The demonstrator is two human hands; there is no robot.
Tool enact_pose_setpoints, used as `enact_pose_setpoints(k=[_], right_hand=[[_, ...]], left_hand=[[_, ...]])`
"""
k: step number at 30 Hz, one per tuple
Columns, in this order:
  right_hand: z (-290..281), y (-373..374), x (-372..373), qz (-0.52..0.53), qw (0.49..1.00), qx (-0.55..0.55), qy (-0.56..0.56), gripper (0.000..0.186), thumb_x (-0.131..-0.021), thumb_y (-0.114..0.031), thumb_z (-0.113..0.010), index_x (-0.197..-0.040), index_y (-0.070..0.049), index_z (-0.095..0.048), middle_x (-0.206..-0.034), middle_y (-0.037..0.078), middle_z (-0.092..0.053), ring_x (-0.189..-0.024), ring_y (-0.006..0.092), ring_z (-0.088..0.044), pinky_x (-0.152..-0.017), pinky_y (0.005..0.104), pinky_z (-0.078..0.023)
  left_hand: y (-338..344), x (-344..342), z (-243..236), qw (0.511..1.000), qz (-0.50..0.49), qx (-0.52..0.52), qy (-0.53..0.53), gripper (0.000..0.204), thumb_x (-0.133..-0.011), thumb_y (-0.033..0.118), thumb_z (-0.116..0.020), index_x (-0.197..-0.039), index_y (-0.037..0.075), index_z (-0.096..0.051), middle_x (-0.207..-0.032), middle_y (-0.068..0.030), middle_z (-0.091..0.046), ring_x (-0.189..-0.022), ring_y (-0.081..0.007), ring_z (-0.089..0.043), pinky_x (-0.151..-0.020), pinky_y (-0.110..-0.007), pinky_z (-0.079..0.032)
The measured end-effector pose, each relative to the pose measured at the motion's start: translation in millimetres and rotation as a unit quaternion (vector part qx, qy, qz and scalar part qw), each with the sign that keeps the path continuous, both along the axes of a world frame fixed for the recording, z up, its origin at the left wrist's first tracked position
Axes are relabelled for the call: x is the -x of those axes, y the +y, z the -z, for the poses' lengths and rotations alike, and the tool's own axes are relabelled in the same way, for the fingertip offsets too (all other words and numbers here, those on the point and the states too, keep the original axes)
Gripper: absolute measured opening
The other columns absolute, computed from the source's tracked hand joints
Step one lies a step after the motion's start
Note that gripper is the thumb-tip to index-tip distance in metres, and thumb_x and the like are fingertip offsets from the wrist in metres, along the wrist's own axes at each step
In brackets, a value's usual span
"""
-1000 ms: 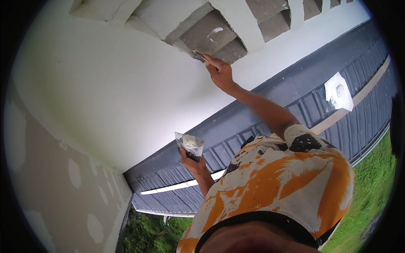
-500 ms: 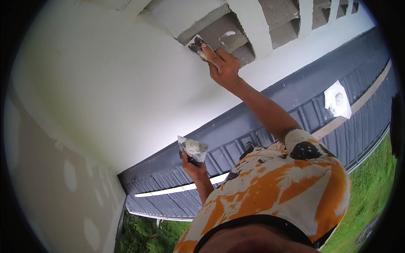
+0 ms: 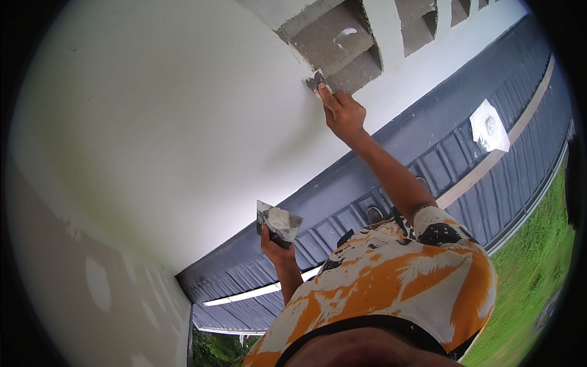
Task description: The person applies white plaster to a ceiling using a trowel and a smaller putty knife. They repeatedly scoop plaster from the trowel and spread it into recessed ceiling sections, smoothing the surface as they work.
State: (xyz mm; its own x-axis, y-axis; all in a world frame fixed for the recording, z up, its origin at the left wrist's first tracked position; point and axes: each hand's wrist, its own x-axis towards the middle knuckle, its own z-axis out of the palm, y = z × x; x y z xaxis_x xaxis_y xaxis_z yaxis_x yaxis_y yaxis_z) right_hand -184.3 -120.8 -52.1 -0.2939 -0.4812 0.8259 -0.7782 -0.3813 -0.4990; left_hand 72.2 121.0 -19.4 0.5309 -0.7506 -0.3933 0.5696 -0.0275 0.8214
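Note:
My right hand [image 3: 345, 116] is closed around a small putty knife [image 3: 317, 82], with its blade against the white wall [image 3: 202, 122] at the lower left edge of a rough grey recess [image 3: 333, 46]. White filler clings to the blade, and a whitish smear marks the recess. Lower down, my left hand [image 3: 278, 249] grips a wide filling knife [image 3: 287, 235]. On its flat blade rests a lump of off-white putty [image 3: 279, 218]. The left hand is held away from the wall, above the dark roof.
Dark ribbed roofing [image 3: 446, 168] runs beneath me, with a wooden batten [image 3: 474, 177] along it. A white sheet [image 3: 488, 127] holding a pale lump lies there. More recesses [image 3: 417, 27] continue up right. A patched wall [image 3: 92, 287] stands left; grass [image 3: 526, 269] lies below.
My right hand and the small putty knife have moved down along the recess edge to its lower corner. The left hand still holds the loaded knife, and the view has shifted.

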Motion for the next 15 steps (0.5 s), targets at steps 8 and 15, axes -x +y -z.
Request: enact_pose_setpoints(k=[8,15], right_hand=[[-3.5,1.6,-13.0,0.052,0.991,-0.067,-0.099,0.039,-0.083,-0.010,-0.063,-0.121,-0.004,-0.061,-0.066,0.006,-0.062,-0.048,0.0225,-0.060,-0.041,0.0329,-0.044],[-26.5,5.3,2.3,0.069,0.983,-0.115,-0.128,0.035,-0.086,-0.011,-0.063,-0.120,-0.001,-0.063,-0.069,0.012,-0.068,-0.050,0.0240,-0.063,-0.045,0.0332,-0.047]], left_hand=[[-5.4,-6.1,12.7,0.998,0.067,0.021,0.002,0.040,-0.099,0.025,-0.045,-0.132,0.002,-0.049,-0.125,-0.0129,-0.060,-0.115,-0.0288,-0.059,-0.099,-0.046,-0.048],[-3.7,-1.3,9.1,0.998,0.057,0.021,0.026,0.039,-0.099,0.022,-0.046,-0.132,0.001,-0.049,-0.126,-0.0133,-0.059,-0.115,-0.0293,-0.059,-0.099,-0.047,-0.048]])
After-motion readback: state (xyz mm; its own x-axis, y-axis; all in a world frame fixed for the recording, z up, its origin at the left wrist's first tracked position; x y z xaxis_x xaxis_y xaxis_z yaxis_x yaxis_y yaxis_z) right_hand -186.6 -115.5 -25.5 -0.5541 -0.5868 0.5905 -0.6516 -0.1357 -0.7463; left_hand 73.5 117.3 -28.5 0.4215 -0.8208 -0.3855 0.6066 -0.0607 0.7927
